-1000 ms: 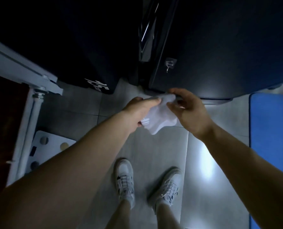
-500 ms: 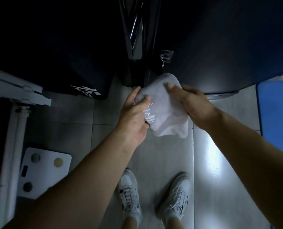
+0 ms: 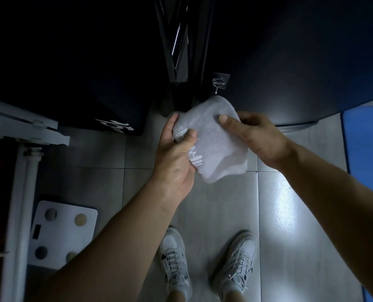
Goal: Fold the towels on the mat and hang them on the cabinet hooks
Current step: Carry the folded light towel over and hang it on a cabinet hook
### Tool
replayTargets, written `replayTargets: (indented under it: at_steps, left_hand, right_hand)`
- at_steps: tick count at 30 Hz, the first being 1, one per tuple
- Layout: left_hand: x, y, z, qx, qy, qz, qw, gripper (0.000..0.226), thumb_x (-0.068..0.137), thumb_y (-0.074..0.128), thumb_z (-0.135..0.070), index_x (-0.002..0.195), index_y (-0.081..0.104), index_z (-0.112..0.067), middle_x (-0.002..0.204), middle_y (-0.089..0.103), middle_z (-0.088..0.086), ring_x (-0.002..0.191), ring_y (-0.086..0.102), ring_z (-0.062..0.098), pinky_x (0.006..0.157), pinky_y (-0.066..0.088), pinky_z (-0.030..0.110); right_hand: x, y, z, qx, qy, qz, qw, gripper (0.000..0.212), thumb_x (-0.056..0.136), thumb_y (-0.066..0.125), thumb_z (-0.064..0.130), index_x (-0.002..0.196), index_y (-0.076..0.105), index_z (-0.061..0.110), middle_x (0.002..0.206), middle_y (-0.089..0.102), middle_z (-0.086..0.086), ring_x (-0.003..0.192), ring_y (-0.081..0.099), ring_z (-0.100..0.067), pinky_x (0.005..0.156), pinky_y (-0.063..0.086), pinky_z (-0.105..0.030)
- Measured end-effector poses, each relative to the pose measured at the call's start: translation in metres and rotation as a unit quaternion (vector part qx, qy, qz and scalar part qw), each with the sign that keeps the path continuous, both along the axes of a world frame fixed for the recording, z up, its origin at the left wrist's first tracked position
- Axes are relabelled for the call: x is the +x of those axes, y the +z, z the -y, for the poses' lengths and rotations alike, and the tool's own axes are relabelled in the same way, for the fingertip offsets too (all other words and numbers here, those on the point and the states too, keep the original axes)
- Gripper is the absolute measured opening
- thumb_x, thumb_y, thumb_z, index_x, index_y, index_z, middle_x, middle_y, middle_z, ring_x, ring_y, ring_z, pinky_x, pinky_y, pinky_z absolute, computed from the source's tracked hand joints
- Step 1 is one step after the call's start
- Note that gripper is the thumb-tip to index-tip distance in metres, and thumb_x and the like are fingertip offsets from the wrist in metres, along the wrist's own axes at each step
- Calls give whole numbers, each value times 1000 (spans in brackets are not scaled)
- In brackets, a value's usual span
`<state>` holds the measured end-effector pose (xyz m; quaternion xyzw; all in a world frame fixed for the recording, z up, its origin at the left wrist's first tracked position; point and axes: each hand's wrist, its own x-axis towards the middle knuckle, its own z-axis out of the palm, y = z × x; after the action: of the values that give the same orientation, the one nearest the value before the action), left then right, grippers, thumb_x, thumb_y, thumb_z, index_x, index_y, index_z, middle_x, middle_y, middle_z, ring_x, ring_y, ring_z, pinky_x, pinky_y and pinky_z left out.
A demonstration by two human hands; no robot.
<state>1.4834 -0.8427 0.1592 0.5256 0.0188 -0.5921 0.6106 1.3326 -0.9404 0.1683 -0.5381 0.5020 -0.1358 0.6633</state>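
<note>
A person held a folded pale grey towel [image 3: 216, 144] in both bare hands above a grey tiled floor [image 3: 224, 203], facing a dark cabinet [image 3: 290, 73]; the left hand [image 3: 176, 158] gripped the towel's near-left edge, thumb pressed over its white stitched marks and fingers curled behind; the right hand [image 3: 255, 136] pinched the opposite side, thumb flat on the upper face and fingers hidden beneath. The small metal hook on a clear adhesive pad [image 3: 217, 85] sat on the cabinet front directly beyond the towel's far edge, its tip just above the cloth and, as far as could be seen, not yet touching it; the towel's long axis ran from that edge back toward the person; the right thumb lay nearer the hook than the left fingers. Hanging appeared to need only a short lift up and forward. A blue mat [image 3: 366, 149] lay at far right.
</note>
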Motion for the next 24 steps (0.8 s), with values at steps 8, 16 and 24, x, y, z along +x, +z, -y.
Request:
replayTargets:
  at_steps: [8, 16, 24]
  left_hand:
    - [-3, 0, -23, 37, -54, 16, 998, 55, 96, 61, -4, 142, 46, -30, 134, 65, -1, 117, 67, 19, 83, 60, 40]
    - [59, 6, 26, 26, -352, 397, 847, 61, 94, 65, -10, 145, 47, -36, 151, 45, -15, 134, 43, -1, 101, 36, 10]
    - [76, 10, 93, -58, -633, 287, 717, 46, 93, 69, -12, 135, 58, -29, 123, 72, -6, 117, 66, 8, 105, 48, 33]
  right_hand:
    - [0, -7, -4, -10, -18, 44, 999, 29, 88, 74, 33, 90, 65, 5, 82, 64, -7, 75, 61, -18, 68, 50, -31]
    - [6, -10, 2, -73, 176, 18, 982, 6, 95, 68, 18, 100, 70, 18, 95, 72, 6, 93, 69, -11, 82, 54, -26]
    - [-4, -7, 28, -140, 170, 22, 975, 16, 94, 67, 9, 107, 74, 12, 105, 75, 3, 102, 69, -8, 88, 54, -21]
